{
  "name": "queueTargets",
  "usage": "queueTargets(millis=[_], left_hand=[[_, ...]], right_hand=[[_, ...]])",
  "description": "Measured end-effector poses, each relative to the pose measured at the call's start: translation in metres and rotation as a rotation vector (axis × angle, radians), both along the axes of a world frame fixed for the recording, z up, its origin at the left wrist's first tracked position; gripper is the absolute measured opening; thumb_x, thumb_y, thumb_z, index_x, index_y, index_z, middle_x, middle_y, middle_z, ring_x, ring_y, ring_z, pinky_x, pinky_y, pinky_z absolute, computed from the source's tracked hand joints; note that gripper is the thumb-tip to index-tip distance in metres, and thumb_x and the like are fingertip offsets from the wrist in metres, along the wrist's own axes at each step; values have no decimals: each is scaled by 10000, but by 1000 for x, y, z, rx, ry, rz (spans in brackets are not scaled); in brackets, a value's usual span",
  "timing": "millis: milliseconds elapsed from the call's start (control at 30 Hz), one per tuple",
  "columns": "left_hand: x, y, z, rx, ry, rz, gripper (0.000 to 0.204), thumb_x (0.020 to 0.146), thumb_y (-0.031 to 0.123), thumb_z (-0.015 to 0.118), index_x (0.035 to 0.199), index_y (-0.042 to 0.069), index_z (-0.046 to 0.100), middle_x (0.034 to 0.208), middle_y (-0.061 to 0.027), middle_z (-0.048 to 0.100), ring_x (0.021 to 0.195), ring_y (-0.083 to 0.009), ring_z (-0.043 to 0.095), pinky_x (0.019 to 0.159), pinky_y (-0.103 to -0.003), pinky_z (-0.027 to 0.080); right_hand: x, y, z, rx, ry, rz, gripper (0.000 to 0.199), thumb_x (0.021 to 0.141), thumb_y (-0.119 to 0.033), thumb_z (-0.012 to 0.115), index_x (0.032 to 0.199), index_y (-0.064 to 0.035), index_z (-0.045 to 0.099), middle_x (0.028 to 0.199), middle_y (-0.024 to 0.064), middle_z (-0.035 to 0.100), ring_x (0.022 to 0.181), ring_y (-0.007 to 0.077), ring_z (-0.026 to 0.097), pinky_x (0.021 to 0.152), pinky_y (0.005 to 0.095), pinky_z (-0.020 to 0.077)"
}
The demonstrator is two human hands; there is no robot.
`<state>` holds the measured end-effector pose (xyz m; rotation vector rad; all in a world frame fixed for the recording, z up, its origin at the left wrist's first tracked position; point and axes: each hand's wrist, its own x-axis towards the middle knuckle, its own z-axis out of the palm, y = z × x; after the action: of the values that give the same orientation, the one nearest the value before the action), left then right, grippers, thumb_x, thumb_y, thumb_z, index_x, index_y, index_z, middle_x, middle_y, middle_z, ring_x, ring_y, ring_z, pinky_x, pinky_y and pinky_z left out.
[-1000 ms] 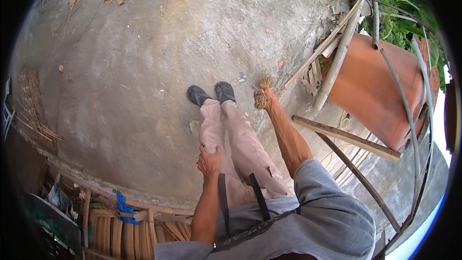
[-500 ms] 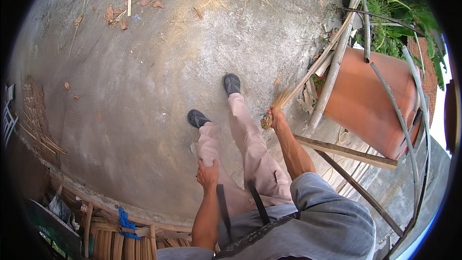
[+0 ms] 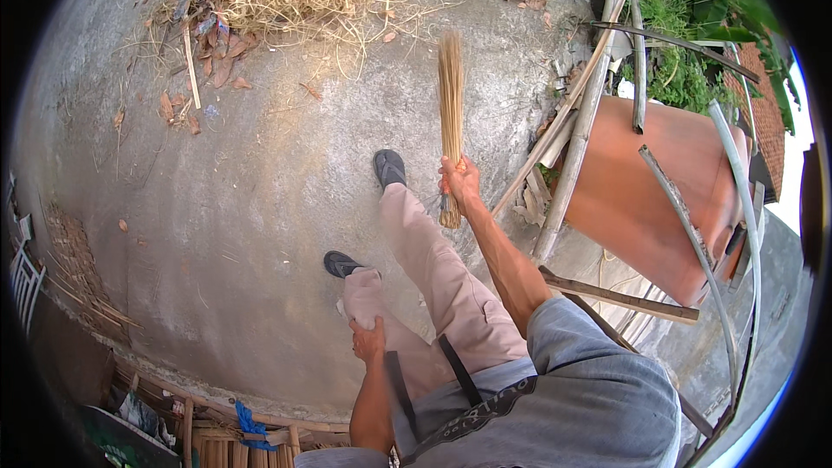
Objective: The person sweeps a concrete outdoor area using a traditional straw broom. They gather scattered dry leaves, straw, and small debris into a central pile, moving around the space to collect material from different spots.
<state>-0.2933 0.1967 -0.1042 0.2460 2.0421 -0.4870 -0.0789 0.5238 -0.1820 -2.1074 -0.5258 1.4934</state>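
My right hand [image 3: 460, 180] is closed round the bound lower part of a stick broom [image 3: 451, 91], just above its stubby butt end. Reddish-orange binding shows beside the fingers. The broom's thin straw-coloured bristles point away from me over the concrete, their far tips slightly blurred. At my left knee, my left hand [image 3: 367, 338] has its fingers curled over the pale pink trouser leg [image 3: 366, 299]. Beyond the broom lies a heap of dry straw [image 3: 303, 0], with brown leaves [image 3: 227, 65] and bits of litter at its near left side.
Bamboo poles [image 3: 585, 113] lean and lie along the right, beside a large orange-brown tank [image 3: 646, 191]. A wooden beam [image 3: 620, 295] lies near my right elbow. My dark sandals [image 3: 389, 168] stand on the concrete floor [image 3: 234, 199]. Slats and a blue cloth [image 3: 251, 426] are at lower left.
My right hand has swung the broom forward and left, turning its bristles from the pole side toward the straw heap. The view has shifted, showing more straw. My left hand stays at the knee.
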Motion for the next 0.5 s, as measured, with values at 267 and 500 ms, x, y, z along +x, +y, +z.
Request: queueTargets(millis=[267,500], left_hand=[[12,9,7,-11,-52,67,966,761,617,718,1465,57,363,1320,-281,575,1238,-446,543,1038,-484,434],[7,31,6,63,-122,81,873,770,510,765,1416,23,437,1333,-284,572,1244,-417,556,1053,-450,432]], right_hand=[[166,34,-87,-349,-182,-121,240,923,-169,655,1032,37,596,707,76,611,503,132,564,434,304,460],[111,54,-14,-36,-155,90,274,932,-201,640,1117,-2,601,689,43,592,465,116,549,412,295,443]])
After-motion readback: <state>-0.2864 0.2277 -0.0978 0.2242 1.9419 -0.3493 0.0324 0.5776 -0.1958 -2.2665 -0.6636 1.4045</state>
